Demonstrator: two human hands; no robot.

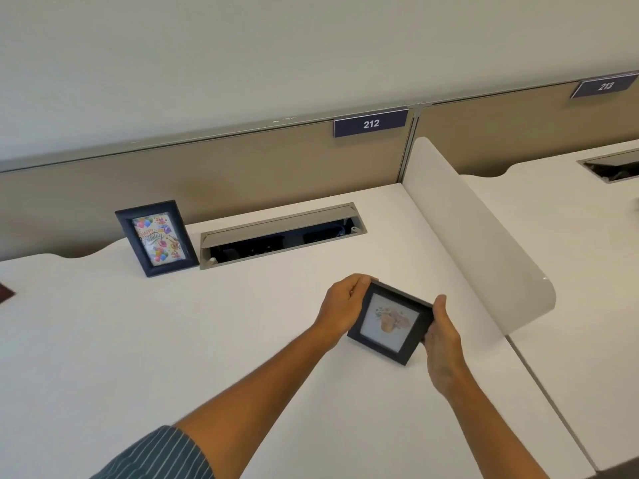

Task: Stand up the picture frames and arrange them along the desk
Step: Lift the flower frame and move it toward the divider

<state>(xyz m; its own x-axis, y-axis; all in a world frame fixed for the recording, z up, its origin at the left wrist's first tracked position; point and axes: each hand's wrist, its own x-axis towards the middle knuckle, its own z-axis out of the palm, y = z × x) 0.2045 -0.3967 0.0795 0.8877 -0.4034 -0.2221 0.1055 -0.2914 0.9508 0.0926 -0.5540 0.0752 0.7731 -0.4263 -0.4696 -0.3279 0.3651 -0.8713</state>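
Note:
A small square black picture frame [390, 323] with a pale floral print is tilted back toward me, its lower edge on or just above the white desk [173, 340]. My left hand [340, 307] grips its left side and top corner. My right hand [444, 344] grips its right side. A taller black picture frame [157, 238] with a colourful birthday card stands upright at the back left, leaning slightly. A dark reddish corner of another object [5, 293] shows at the far left edge; I cannot tell what it is.
An open grey cable tray [281, 235] is sunk into the desk behind the frames. A white curved divider panel [477, 233] borders the desk on the right. A beige partition [242, 167] with a "212" label runs along the back.

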